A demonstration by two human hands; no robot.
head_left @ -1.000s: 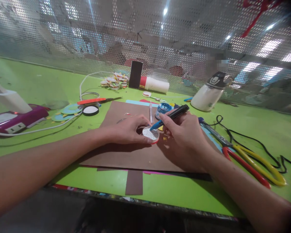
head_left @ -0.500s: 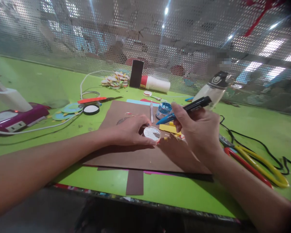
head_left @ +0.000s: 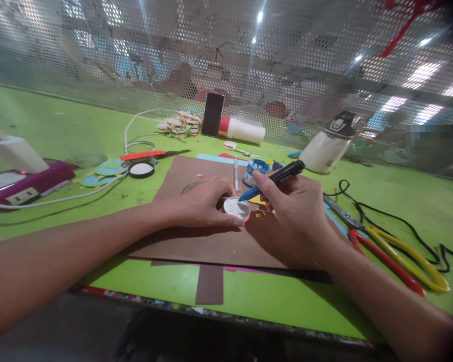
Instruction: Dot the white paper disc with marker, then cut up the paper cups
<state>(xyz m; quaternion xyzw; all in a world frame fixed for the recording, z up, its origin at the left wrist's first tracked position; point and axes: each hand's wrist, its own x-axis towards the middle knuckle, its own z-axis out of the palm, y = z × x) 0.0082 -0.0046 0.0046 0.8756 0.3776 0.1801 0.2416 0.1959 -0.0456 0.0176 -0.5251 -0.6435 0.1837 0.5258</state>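
My left hand [head_left: 209, 203] grips a small round white disc [head_left: 236, 208] between thumb and fingers. Dark marks pattern its top, and some red shows along its rim. In my right hand [head_left: 300, 208] is a blue-and-black marker pen [head_left: 281, 175], slanted with its blue end down at the disc's top. Whether the tip touches the surface I cannot tell. Both hands are over a brown board [head_left: 207, 246]. Behind the disc lie a slim clear tube [head_left: 236, 173] and an open jar of blue stuff [head_left: 251, 173]. Yellow pieces [head_left: 257, 200] are partly hidden by my right hand.
Scissors with red and yellow handles [head_left: 407, 251] lie to the right beside a black cord. A bottle [head_left: 322, 148] stands behind. On the left are a purple power strip [head_left: 56, 181], an orange-handled cutter [head_left: 143, 155] and a black-rimmed lid [head_left: 141, 170]. A phone [head_left: 213, 114] leans at the back.
My right hand has moved left and slightly down with the marker pen, bringing its blue end over the disc. My left hand and the disc have stayed put.
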